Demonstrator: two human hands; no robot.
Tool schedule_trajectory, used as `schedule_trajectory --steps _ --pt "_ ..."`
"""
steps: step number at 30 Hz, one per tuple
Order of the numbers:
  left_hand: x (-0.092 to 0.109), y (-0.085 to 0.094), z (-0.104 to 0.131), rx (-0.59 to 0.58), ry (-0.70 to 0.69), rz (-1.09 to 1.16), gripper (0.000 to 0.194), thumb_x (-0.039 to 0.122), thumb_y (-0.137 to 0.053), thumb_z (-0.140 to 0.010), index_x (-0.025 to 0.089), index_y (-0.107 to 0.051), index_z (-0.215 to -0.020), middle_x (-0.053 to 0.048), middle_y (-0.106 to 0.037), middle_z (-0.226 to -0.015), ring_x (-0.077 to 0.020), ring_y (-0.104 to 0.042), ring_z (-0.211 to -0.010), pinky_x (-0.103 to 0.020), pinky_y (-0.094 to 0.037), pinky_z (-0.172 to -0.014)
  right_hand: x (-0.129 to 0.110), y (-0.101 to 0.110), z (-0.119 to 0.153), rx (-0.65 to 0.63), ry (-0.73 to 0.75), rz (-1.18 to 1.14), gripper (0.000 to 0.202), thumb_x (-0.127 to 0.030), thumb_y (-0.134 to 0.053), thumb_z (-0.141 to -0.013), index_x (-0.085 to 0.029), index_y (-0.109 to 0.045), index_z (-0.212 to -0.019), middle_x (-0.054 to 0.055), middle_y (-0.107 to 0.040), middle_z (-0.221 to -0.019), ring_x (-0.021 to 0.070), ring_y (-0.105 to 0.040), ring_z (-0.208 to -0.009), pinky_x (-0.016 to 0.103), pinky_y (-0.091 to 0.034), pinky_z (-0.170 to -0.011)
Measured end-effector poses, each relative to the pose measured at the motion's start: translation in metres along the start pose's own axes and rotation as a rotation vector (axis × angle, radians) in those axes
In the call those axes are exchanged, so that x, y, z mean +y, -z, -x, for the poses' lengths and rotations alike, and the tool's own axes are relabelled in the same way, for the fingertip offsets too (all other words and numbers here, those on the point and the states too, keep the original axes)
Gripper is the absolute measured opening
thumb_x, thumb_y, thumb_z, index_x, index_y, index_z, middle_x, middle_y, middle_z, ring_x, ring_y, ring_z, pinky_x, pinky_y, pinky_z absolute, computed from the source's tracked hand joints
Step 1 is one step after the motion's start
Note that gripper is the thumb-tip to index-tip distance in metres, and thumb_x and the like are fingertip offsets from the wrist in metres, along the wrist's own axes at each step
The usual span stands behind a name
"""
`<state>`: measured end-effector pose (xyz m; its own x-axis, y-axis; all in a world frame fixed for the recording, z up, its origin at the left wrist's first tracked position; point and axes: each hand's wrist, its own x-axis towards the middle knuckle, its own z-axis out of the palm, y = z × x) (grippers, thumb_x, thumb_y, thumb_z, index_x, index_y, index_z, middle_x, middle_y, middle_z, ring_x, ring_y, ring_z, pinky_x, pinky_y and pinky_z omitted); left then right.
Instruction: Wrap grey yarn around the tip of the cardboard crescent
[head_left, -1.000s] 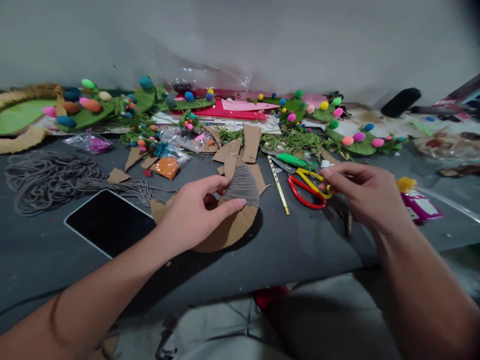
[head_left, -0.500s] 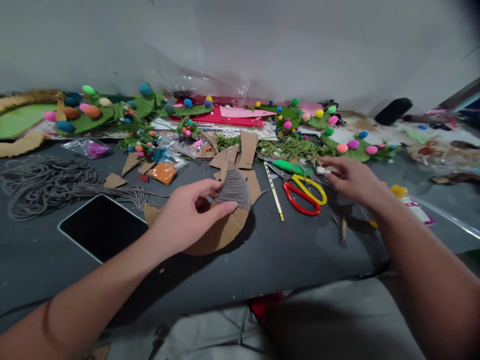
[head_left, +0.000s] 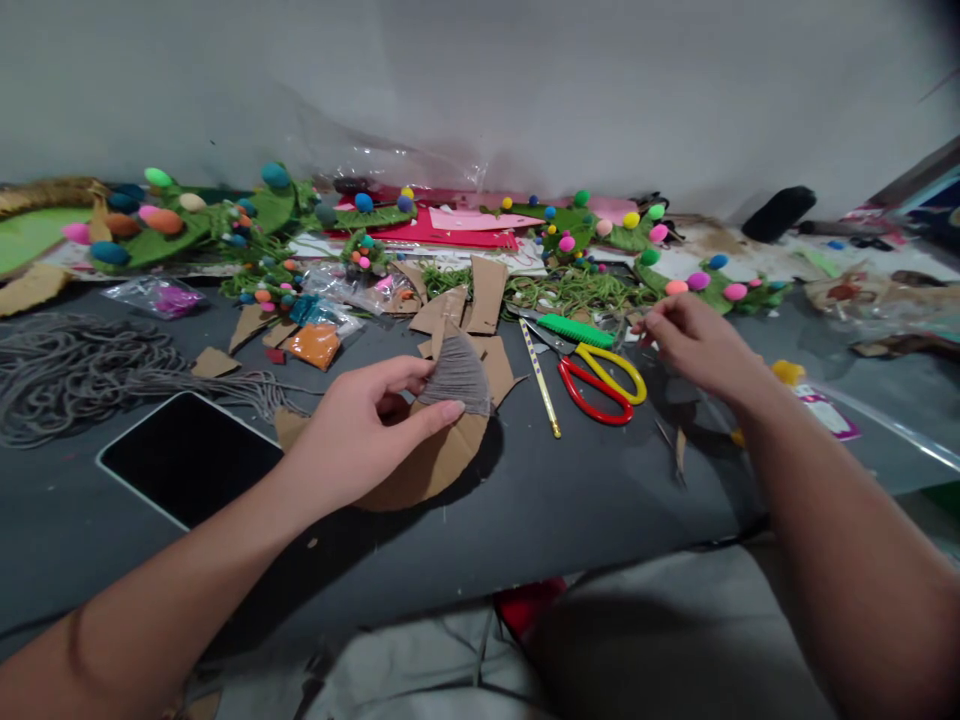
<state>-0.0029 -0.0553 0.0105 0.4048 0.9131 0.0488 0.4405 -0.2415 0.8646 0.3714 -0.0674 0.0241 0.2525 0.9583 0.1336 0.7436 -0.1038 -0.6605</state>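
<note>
A curved cardboard piece (head_left: 427,470) has grey yarn (head_left: 459,380) wound round its upper end. My left hand (head_left: 375,425) pinches it at the yarn, thumb on top and fingers at the far side. Over the table's right part, my right hand (head_left: 694,340) has its thumb and index finger closed together; whatever they hold, if anything, is too small to make out. Scissors with red and yellow handles (head_left: 596,405), a green comb-like tool (head_left: 577,329) and a patterned pencil (head_left: 541,385) lie between the hands.
Loose grey yarn (head_left: 82,375) and a dark-screened phone (head_left: 187,460) lie at the left. Cardboard scraps (head_left: 487,292), bagged beads (head_left: 313,345) and green leaves with coloured balls (head_left: 262,220) line the back. A plastic sheet (head_left: 885,420) lies at the right.
My right hand has lifted slightly, its fingertips drawn together, and the white object that was at them no longer shows there. The view has shifted a little; my left hand keeps its hold.
</note>
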Motion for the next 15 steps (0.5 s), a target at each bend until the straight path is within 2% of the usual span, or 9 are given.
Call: schedule_trajectory --steps 2,4,5,7,10,15 --pt "0.0 0.0 0.001 0.005 -0.003 0.014 0.038 0.045 -0.079 -0.081 0.023 -0.074 -0.111 -0.004 -0.078 -0.099 -0.0206 -0.073 -0.079 -0.028 -0.057 -0.07 -0.012 0.005 0.004 0.05 0.002 -0.13 0.014 -0.032 -0.06 -0.094 -0.02 -0.055 -0.09 0.011 -0.069 -0.092 0.0124 -0.06 -0.073 0.029 -0.046 -0.067" --pt "0.0 0.0 0.002 0.0 0.002 0.026 0.038 0.045 -0.079 -0.081 0.023 -0.074 -0.111 -0.005 -0.078 -0.097 -0.0214 -0.073 -0.079 -0.028 -0.057 -0.069 -0.024 0.011 0.01 0.106 0.029 -0.275 0.015 -0.031 -0.067 -0.09 -0.019 -0.058 -0.094 0.011 -0.07 -0.091 0.0142 -0.065 -0.076 0.031 -0.05 -0.07" --pt "0.001 0.0 0.002 -0.004 0.006 0.029 0.038 0.046 -0.079 -0.081 0.022 -0.073 -0.111 -0.005 -0.078 -0.096 -0.0215 -0.073 -0.078 -0.028 -0.057 -0.069 -0.03 0.013 0.013 0.092 0.047 -0.308 0.017 -0.029 -0.071 -0.087 -0.018 -0.062 -0.095 0.01 -0.071 -0.089 0.0149 -0.067 -0.078 0.032 -0.05 -0.071" --pt "0.002 0.0 0.002 -0.019 0.014 0.042 0.039 0.047 -0.078 -0.081 0.022 -0.073 -0.11 -0.005 -0.078 -0.095 -0.0211 -0.073 -0.077 -0.028 -0.058 -0.069 -0.039 0.016 0.02 -0.029 0.072 -0.294 0.017 -0.028 -0.077 -0.082 -0.017 -0.071 -0.095 0.009 -0.072 -0.086 0.015 -0.068 -0.08 0.031 -0.05 -0.072" --pt "0.004 0.002 0.001 -0.074 0.033 0.125 0.037 0.044 -0.08 -0.081 0.023 -0.073 -0.11 -0.004 -0.078 -0.098 -0.0194 -0.073 -0.08 -0.026 -0.059 -0.071 -0.048 0.012 0.028 -0.268 0.084 -0.216 0.017 -0.031 -0.078 -0.082 -0.019 -0.078 -0.095 0.008 -0.075 -0.086 0.0133 -0.067 -0.077 0.027 -0.05 -0.068" --pt "0.007 0.006 0.001 -0.204 0.057 0.388 0.029 0.036 -0.081 -0.081 0.025 -0.071 -0.105 -0.004 -0.075 -0.105 -0.0187 -0.072 -0.086 -0.026 -0.059 -0.074 -0.063 -0.021 0.048 -0.459 0.221 -0.292 0.018 -0.035 -0.079 -0.082 -0.021 -0.078 -0.094 0.005 -0.075 -0.089 0.016 -0.069 -0.08 0.028 -0.054 -0.072"
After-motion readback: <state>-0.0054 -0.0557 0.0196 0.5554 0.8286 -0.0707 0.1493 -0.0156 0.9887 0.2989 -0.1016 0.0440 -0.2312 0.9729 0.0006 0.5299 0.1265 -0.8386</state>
